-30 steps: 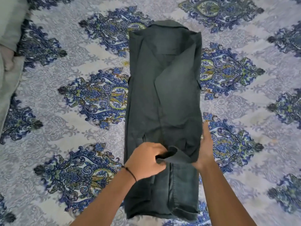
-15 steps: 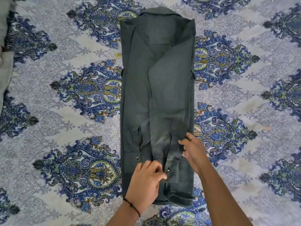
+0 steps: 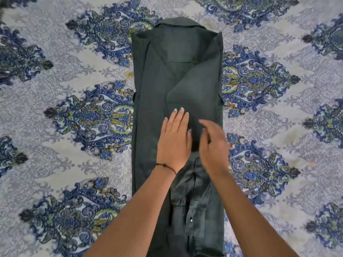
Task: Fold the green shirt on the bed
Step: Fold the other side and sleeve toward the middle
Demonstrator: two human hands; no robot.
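On patterned bedspread [image 3: 74,154], green shirt [image 3: 178,75], left hand [image 3: 174,143] flat on it

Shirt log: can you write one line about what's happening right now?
shirt: sides folded in, long strip on bed | left hand: pressing flat on shirt | right hand: open beside it, blurred

The shirt [image 3: 176,71] is a dark, faded green, with a silver snap [image 3: 190,218] on its cuff. The bedsheet [image 3: 306,112] is pale grey-white, patterned with blue, green and yellow ornamental medallions. The wrist cord [image 3: 167,166] is black.
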